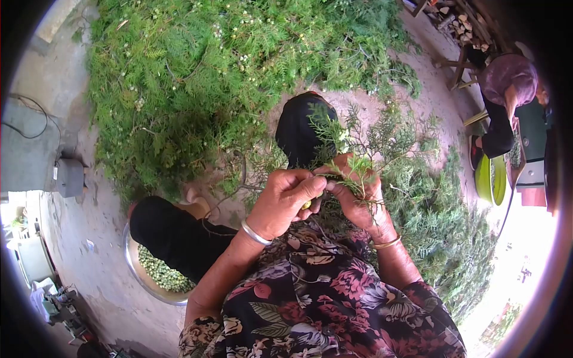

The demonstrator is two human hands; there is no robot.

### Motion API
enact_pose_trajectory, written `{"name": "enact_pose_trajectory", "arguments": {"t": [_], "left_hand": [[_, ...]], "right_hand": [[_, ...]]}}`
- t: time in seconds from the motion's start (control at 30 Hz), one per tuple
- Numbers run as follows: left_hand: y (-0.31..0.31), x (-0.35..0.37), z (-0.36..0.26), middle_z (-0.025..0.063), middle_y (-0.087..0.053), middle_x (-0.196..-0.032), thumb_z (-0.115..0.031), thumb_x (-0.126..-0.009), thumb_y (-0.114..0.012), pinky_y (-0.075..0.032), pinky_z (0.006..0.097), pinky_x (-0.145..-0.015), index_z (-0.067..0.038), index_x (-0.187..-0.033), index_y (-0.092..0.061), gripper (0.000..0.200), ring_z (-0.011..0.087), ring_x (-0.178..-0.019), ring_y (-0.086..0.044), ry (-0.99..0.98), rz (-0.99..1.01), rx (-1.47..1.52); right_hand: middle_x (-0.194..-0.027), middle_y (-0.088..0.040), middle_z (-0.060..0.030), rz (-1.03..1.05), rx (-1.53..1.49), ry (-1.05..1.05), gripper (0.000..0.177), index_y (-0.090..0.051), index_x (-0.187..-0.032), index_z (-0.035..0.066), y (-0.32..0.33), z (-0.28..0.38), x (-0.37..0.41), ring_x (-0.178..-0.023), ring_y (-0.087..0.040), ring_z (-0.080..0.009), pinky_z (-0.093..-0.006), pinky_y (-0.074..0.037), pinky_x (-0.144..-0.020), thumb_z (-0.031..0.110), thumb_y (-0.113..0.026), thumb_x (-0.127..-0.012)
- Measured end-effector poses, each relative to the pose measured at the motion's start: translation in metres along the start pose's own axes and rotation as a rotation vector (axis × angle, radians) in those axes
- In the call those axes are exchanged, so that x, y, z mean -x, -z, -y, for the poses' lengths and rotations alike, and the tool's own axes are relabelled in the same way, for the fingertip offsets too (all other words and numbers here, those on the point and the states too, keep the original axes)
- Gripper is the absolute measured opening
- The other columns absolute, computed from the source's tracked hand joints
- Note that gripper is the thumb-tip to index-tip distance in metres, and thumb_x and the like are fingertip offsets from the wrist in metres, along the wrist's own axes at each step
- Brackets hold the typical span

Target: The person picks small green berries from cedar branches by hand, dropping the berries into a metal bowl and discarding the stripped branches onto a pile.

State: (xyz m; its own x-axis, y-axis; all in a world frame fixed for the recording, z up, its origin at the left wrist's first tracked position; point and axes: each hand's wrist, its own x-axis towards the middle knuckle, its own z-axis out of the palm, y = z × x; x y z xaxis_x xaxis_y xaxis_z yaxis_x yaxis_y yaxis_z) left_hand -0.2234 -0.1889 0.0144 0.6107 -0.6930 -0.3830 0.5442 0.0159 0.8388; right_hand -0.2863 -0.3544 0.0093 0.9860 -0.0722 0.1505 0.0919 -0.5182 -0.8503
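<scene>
My left hand (283, 200) wears a silver bangle and is closed, thumb against the fingers, with small green cones (307, 204) showing in its grip. Close beside it, nearly touching, my right hand (357, 194) with a gold bangle is closed on a leafy green branch (382, 146). The sprays of this branch fan out above and to the right of the hand. Both hands are in front of my lap. A metal basin (132, 262) holding many small green cones stands by my leg at the lower left.
A large heap of cut green branches (197, 77) covers the floor ahead, with more branches (441, 232) at the right. A person (507, 80) sits at the upper right beside a yellow-green basin (484, 182). Stacked firewood (462, 27) lies behind.
</scene>
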Motion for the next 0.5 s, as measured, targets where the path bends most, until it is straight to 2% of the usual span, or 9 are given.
{"name": "enact_pose_trajectory", "arguments": {"t": [0.07,0.13,0.27,0.33,0.47,0.5], "left_hand": [[0.002,0.0,0.001,0.0054,-0.057,-0.062,-0.027,-0.091,-0.057,-0.03,0.0175,-0.037,0.0,-0.083,-0.06,0.029,0.0058,-0.045,-0.045,-0.001,-0.01,0.024],[0.004,0.0,0.001,0.0068,-0.057,-0.062,-0.028,-0.091,-0.058,-0.03,0.0178,-0.036,0.002,-0.083,-0.06,0.031,0.0062,-0.044,-0.045,0.004,-0.003,0.055],[0.004,-0.002,0.004,0.008,-0.058,-0.064,-0.029,-0.09,-0.058,-0.031,0.0183,-0.035,0.003,-0.084,-0.059,0.033,0.0068,-0.044,-0.045,0.012,-0.006,0.107],[0.004,-0.005,0.006,0.0092,-0.058,-0.067,-0.026,-0.089,-0.059,-0.031,0.0185,-0.035,0.003,-0.083,-0.058,0.03,0.008,-0.044,-0.045,0.072,-0.07,0.246],[0.008,-0.008,0.012,0.0088,-0.058,-0.069,-0.023,-0.088,-0.062,-0.031,0.0184,-0.035,0.001,-0.082,-0.057,0.025,0.0089,-0.045,-0.047,0.056,-0.084,0.336],[0.012,-0.009,0.012,0.0083,-0.057,-0.068,-0.022,-0.087,-0.063,-0.031,0.0184,-0.035,0.0,-0.081,-0.056,0.023,0.0093,-0.045,-0.047,0.016,-0.086,0.369]], "right_hand": [[-0.093,-0.061,-0.0108,0.051,-0.06,-0.071,0.026,-0.065,-0.103,0.005,-0.001,-0.001,0.0,-0.09,-0.056,-0.023,-0.0349,-0.047,-0.079,0.0,-0.065,-0.077],[-0.088,-0.059,-0.0096,-0.023,-0.529,-0.112,0.024,-0.065,-0.098,0.003,-0.004,0.004,0.001,-0.084,-0.056,-0.0231,-0.0342,-0.047,-0.074,0.0,-0.068,-0.075],[-0.087,-0.059,-0.0093,-0.036,-0.393,-0.015,0.022,-0.065,-0.093,0.003,-0.001,0.008,-0.002,-0.081,-0.056,-0.0236,-0.0343,-0.046,-0.072,-0.001,-0.07,-0.072],[-0.091,-0.059,-0.0094,-0.009,-0.284,0.076,0.027,-0.062,-0.097,0.002,-0.003,-0.002,-0.001,-0.09,-0.057,-0.024,-0.0356,-0.046,-0.078,0.009,-0.073,-0.073],[-0.089,-0.059,-0.0089,-0.039,-0.079,0.054,0.019,-0.061,-0.092,0.002,-0.007,0.001,0.0,-0.088,-0.057,-0.0224,-0.0349,-0.046,-0.077,0.008,-0.069,-0.076],[-0.087,-0.059,-0.0089,-0.056,-0.122,0.045,0.016,-0.058,-0.088,0.001,-0.006,0.002,-0.001,-0.084,-0.057,-0.023,-0.0339,-0.046,-0.073,0.002,-0.068,-0.076]]}}
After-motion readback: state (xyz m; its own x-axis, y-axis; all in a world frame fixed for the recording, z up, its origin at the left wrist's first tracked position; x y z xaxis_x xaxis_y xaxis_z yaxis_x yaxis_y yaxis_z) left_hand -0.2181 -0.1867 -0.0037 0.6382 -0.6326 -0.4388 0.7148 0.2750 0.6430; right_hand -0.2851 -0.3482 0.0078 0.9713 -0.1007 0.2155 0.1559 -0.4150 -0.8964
